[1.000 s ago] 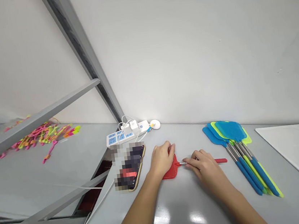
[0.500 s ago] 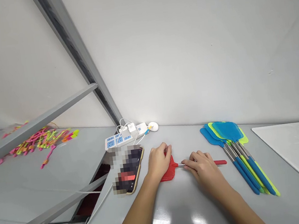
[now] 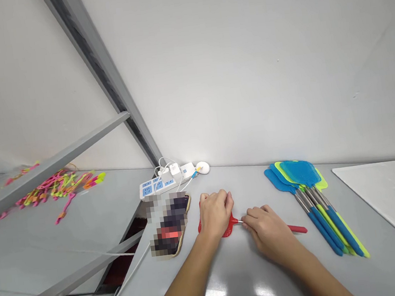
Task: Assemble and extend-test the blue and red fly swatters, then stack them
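Red swatter (image 3: 229, 229) lies right of the phone (image 3: 181, 213); left hand (image 3: 215, 211) curled gripping its head, right hand (image 3: 266, 226) closed round the shaft (image 3: 240, 221). Judged light: head probably flexible, shaft stiff; best hold, shaft.

The red flyswatter (image 3: 230, 227) now slants, its handle (image 3: 297, 229) swung nearer; the left hand (image 3: 217, 215) has shifted right.

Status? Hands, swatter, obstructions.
Left hand curled over red swatter, head end. Right hand gripping shaft; handle showing beyond it. Phone close on left, not blocking.
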The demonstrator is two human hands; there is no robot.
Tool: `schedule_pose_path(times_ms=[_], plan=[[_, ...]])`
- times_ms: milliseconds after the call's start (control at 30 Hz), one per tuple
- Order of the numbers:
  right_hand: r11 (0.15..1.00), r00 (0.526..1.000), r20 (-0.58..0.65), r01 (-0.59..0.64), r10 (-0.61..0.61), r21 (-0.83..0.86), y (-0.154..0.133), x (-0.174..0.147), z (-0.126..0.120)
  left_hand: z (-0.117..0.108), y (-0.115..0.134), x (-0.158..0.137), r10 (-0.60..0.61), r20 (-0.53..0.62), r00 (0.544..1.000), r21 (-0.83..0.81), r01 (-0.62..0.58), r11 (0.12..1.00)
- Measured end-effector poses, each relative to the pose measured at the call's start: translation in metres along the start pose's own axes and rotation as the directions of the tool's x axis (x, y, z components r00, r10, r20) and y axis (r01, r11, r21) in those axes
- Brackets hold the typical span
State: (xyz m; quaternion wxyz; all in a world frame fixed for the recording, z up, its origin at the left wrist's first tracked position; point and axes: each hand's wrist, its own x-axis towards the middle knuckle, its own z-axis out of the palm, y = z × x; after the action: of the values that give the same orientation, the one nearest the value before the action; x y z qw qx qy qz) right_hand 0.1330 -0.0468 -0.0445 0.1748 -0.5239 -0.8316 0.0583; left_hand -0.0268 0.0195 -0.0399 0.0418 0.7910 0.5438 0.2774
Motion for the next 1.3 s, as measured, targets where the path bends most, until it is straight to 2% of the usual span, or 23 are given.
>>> schedule_pose_path(times_ms=[133,267,367,433,500,567,667,733,800,933,1067,1300], plan=[[0.997,0.999,0.038,-0.007,0.005,0.078,0.001,-0.001,-0.009,0.001,0.007,-0.002,0.066,-0.045,0.997,-0.074,-0.069,0.995],[0.990,0.999,0.032,-0.029,0.025,0.135,0.003,0.000,-0.015,0.000,0.010,-0.006,0.074,-0.108,0.991,-0.190,-0.093,0.977],[0.986,0.999,0.003,-0.048,0.049,0.159,0.003,0.001,-0.015,-0.006,0.008,-0.008,-0.006,-0.202,0.979,-0.300,-0.056,0.952],[0.983,0.997,-0.020,-0.069,0.073,0.169,0.003,0.002,-0.014,-0.011,0.002,-0.006,-0.113,-0.270,0.956,-0.388,-0.001,0.922],[0.980,0.994,-0.042,-0.096,0.105,0.176,0.006,0.002,-0.013,-0.016,-0.007,-0.001,-0.223,-0.279,0.934,-0.493,0.060,0.868],[0.976,0.990,-0.057,-0.119,0.132,0.182,0.009,0.003,-0.012,-0.020,-0.015,0.004,-0.277,-0.183,0.943,-0.602,0.115,0.791],[0.971,0.987,-0.048,-0.138,0.150,0.193,0.013,0.003,-0.014,-0.022,-0.023,0.008,-0.220,0.075,0.973,-0.724,0.204,0.658],[0.966,0.987,-0.023,-0.151,0.159,0.209,0.015,0.002,-0.017,-0.022,-0.023,0.008,-0.169,0.201,0.965,-0.772,0.262,0.579],[0.957,0.985,0.009,-0.170,0.173,0.236,0.018,0.000,-0.022,-0.019,-0.021,0.006,-0.148,0.269,0.952,-0.803,0.306,0.511],[0.928,0.980,0.093,-0.195,0.174,0.317,0.024,-0.004,-0.033,-0.013,-0.014,0.004,-0.129,0.342,0.931,-0.831,0.364,0.421],[0.915,0.975,0.131,-0.216,0.181,0.340,0.023,-0.003,-0.035,-0.010,-0.014,0.004,-0.151,0.361,0.920,-0.845,0.392,0.365],[0.942,0.951,-0.015,-0.305,0.310,0.138,0.027,-0.008,-0.029,-0.015,-0.036,0.006,-0.308,0.300,0.903,-0.886,0.384,0.261]])
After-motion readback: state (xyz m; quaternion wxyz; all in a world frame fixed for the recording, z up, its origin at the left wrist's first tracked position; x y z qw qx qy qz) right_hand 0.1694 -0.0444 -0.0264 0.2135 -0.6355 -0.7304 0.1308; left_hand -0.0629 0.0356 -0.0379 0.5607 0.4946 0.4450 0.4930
